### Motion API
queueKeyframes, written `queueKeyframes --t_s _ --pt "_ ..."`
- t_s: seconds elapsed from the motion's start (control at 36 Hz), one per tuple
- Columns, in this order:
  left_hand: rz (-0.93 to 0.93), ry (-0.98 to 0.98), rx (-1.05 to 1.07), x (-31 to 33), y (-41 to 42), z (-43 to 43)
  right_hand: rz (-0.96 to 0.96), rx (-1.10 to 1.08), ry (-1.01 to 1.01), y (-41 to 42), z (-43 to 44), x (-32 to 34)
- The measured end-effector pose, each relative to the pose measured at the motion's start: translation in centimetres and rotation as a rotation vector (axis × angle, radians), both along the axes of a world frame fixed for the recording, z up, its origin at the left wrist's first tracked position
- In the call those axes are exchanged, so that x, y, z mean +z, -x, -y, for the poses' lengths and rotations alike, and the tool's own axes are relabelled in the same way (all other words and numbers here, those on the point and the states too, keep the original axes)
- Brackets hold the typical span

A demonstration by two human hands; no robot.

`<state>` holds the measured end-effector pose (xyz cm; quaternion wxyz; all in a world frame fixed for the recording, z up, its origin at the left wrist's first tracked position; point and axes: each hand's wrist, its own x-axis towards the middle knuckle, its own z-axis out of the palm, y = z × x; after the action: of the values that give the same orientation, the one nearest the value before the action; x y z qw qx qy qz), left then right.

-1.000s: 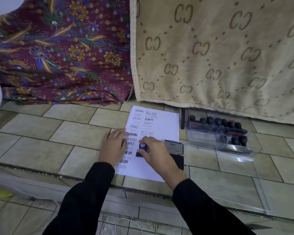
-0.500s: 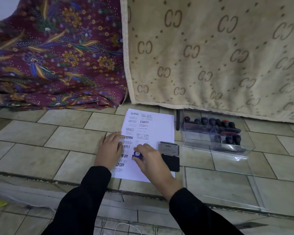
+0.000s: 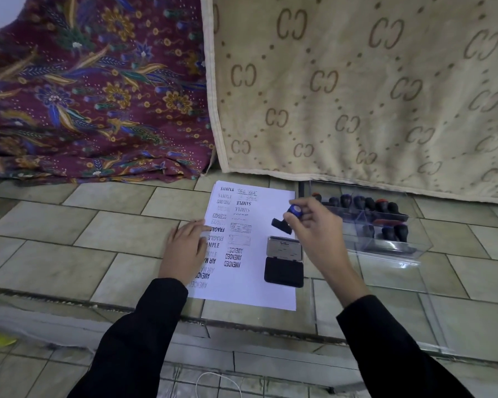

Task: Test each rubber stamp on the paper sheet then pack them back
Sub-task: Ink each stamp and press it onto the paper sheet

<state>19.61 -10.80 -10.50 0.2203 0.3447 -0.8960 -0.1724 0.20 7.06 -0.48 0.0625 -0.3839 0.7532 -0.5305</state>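
A white paper sheet (image 3: 266, 285) lies on the tiled floor, covered with several black stamp prints. My left hand (image 3: 186, 248) rests flat on its left edge. My right hand (image 3: 318, 228) holds a blue-handled rubber stamp (image 3: 288, 218) lifted above the sheet's right side, tilted, its black base pointing left. An open black ink pad (image 3: 284, 261) sits on the sheet's right edge just below the stamp. A clear plastic box (image 3: 391, 248) to the right holds several more dark-handled stamps (image 3: 368, 203).
A beige patterned blanket (image 3: 357, 96) and a maroon floral cloth (image 3: 92, 90) hang behind the sheet. The box's clear lid (image 3: 371, 308) lies flat near the right sleeve. A step edge runs below the sheet.
My right hand has lifted the stamp off the lower left part of the sheet and carried it up and right, toward the box. A new AMENDED print shows. My left hand stays put.
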Motion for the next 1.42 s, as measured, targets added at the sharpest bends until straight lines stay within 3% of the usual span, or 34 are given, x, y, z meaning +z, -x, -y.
queueKeyframes --t_s 0.53,0.78,1.22,1.42 --pt "-0.019 0.012 0.005 0.1 0.1 -0.1 -0.189 0.175 -0.265 -1.7 -3.0 -4.0" --pt "0.001 0.012 0.008 0.0 0.1 0.0 -0.272 0.192 -0.281 -2.7 -3.5 -4.4" --pt "-0.001 0.006 0.003 -0.1 0.1 0.1 -0.241 0.147 -0.302 -2.6 -2.7 -3.8" --pt "0.011 0.011 0.01 0.0 0.1 0.1 -0.267 0.213 -0.182 -5.3 -0.6 -3.0"
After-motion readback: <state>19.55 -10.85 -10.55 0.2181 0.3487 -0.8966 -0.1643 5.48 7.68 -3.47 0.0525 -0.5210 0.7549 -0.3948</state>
